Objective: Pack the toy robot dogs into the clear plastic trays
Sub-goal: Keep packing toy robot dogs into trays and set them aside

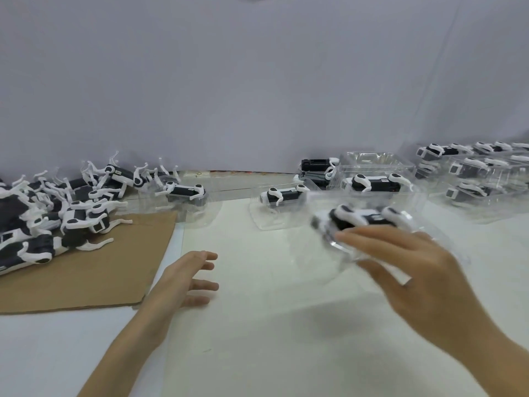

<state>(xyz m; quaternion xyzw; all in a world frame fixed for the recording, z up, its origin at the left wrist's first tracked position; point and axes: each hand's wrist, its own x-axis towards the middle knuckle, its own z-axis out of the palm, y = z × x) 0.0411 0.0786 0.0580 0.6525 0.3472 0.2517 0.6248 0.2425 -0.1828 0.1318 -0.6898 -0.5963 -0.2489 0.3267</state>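
The right hand (412,270) grips a clear moulded plastic tray (357,239) by its near wall, fingers spread across the front and thumb below. Seated inside it, just beyond the fingertips, is a black-and-white toy robot dog (363,217). The tray appears raised off the pale tabletop (257,325), though motion blur prevents confirmation. The wide, wall-only hold likely keeps pressure off the dog's thin white legs.

The left hand (189,277) is empty, fingers loosely parted, hovering near the edge of the brown cardboard sheet (94,270). Left of that hand, a heap of unpacked black-and-white dogs (57,213) lies on the cardboard, presumably as the supply, within easy reach.

Beyond the grip, filled trays stand in a row (282,200), and further right a stack of filled clear trays (481,179) sits well apart. The held tray probably belongs with these.
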